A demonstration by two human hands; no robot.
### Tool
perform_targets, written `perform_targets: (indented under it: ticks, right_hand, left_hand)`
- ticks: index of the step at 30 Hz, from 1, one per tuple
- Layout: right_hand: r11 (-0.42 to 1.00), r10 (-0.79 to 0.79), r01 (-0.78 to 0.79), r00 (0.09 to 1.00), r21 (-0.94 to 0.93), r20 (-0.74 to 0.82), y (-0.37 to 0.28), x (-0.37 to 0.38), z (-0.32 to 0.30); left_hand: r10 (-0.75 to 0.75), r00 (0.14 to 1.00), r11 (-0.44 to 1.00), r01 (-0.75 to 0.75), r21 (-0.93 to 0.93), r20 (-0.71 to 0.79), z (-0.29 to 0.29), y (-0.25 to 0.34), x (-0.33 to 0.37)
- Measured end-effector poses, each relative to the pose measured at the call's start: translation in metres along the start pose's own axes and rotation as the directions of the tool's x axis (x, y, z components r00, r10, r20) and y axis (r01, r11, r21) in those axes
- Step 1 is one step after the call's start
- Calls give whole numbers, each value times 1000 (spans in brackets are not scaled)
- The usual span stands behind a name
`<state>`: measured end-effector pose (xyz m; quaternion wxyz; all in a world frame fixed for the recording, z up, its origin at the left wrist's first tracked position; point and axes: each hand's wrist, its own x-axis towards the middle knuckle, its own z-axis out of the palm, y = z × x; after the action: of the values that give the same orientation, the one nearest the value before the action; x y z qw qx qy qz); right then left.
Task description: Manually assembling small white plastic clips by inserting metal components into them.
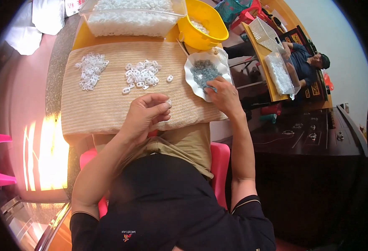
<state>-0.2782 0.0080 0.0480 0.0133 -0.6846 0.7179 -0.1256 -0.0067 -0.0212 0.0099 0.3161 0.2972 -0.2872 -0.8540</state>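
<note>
My left hand (147, 115) pinches a small white plastic piece (169, 103) between thumb and forefinger, above the front of the cloth-covered table. My right hand (223, 97) reaches into a white wavy-rimmed dish (189, 79) of small grey pieces (205, 72). Its fingertips are drawn together at the grey pieces, and what they grip is too small to make out. Beyond my left hand lies a pile of white oval plastic pieces with holes (142, 75). One loose white piece (169, 78) sits between that pile and the dish. Another pile of similar white pieces (92, 71) lies farther left.
A clear bin (129, 25) full of white pieces and a yellow basin (207, 35) stand at the far edge. Striped beige cloth (104, 113) covers the table. To the right, another person (303, 62) sits by a table with a clear box (280, 73).
</note>
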Motion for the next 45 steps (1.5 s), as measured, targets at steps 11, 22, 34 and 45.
perform_targets:
  ticks: [11, 22, 34, 45]
  right_hand:
    - [998, -32, 31, 999, -56, -4, 6, 8, 16]
    - [998, -40, 41, 999, -44, 22, 6, 5, 16]
    - [997, -63, 65, 998, 48, -31, -5, -19, 0]
    - [1000, -6, 6, 998, -9, 55, -13, -31, -2]
  left_hand:
    - [1, 1000, 1000, -1, 5, -6, 0, -2, 1]
    - [-6, 1000, 1000, 6, -5, -7, -1, -4, 1]
    - [-12, 1000, 1000, 12, 0, -13, -1, -3, 1]
    - [-25, 1000, 1000, 26, 8, -18, 0, -4, 1]
